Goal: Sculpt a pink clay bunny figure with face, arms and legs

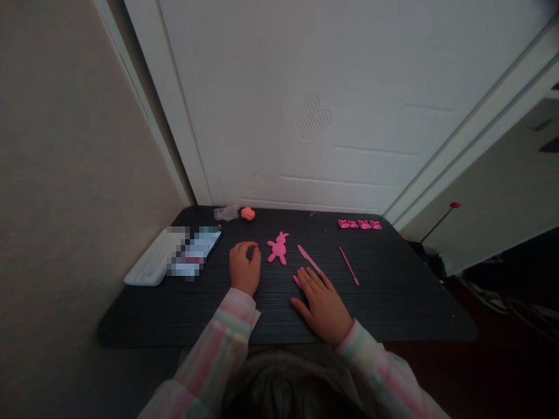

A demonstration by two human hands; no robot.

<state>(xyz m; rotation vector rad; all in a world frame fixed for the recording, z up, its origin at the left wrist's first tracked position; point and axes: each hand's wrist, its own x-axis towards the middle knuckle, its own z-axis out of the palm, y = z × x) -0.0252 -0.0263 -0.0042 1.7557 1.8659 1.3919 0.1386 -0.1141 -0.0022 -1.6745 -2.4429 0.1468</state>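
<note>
A pink clay rabbit figure (pixel 278 249) with ears, arms and legs lies flat on the dark table, between and beyond my hands. My left hand (pixel 245 267) is just left of it, fingers curled and thumb near the forefinger; anything inside the pinch is hidden. Palm down, my right hand (pixel 321 302) lies flat with fingers stretched over a small piece of pink clay (pixel 297 281), which sticks out at its left side. A pink clay knife (pixel 309 258) reaches out beyond those fingertips. Farther right rests a thin pink modelling tool (pixel 349 266).
On the table (pixel 393 308), a lump of orange clay (pixel 248 213) and a crumpled clear wrapper (pixel 227 213) lie at the back. Several pink pieces (pixel 359 224) form a row at back right. A phone-like object (pixel 198 250) and white tray (pixel 151 262) are left. A white door stands behind.
</note>
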